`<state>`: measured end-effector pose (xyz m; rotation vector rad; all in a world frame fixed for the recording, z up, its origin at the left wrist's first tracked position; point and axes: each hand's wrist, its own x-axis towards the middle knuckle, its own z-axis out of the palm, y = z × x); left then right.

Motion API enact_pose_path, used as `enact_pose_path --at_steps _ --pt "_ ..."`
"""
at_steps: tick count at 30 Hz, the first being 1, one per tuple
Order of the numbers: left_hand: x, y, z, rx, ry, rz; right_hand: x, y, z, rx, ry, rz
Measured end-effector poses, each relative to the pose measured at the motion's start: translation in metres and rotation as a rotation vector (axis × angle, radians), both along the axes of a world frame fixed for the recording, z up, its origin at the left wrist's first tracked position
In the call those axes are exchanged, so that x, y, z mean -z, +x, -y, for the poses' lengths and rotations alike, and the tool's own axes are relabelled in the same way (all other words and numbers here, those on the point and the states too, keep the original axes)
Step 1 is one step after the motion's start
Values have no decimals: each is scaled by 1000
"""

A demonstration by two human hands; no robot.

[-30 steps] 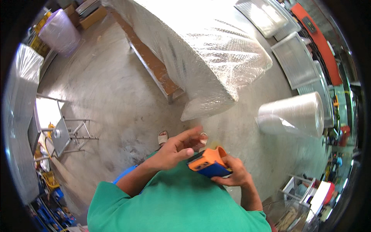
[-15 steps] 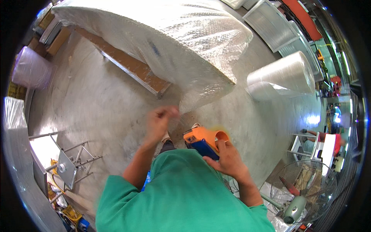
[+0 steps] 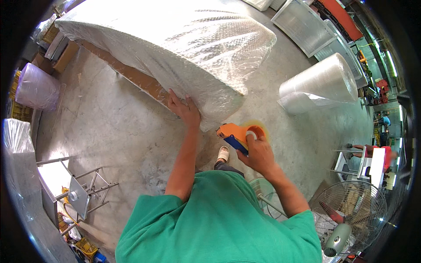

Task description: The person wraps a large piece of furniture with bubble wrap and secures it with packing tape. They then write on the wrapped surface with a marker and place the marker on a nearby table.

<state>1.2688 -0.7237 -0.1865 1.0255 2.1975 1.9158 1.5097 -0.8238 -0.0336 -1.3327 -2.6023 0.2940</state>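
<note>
Bubble wrap (image 3: 206,61) drapes a large form from the upper left to the upper centre of the frame, with a brown board (image 3: 142,80) showing along its lower left edge. A clear roll (image 3: 318,83) lies at the upper right. Just right of centre, an orange-and-blue tape dispenser (image 3: 237,130) is gripped in the curled right hand (image 3: 258,153). The left hand (image 3: 185,109), in mid-air half a second ago, now meets the wrap's lower edge, fingers spread, apparently steadying it.
</note>
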Motion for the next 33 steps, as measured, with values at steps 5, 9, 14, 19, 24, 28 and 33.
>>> enact_pose_path --at_steps 5,9,14,19,24,28,33 --pt "-8 -15 24 80 40 96 14 20 -51 -147 17 -23" --pt "-22 2 66 -22 -26 250 19 28 -97 -317 66 -62" --pt "-19 34 132 302 -121 75 32 44 -152 -316 17 18" --pt "-86 99 93 648 -566 238 43 56 -191 -249 -79 68" --pt "-84 110 28 716 -495 296 55 78 -206 -141 -48 -12" --pt "-85 106 19 725 -526 402 57 76 -190 65 -148 -127" --pt "-86 109 16 781 -433 580 71 75 -160 585 -646 -602"
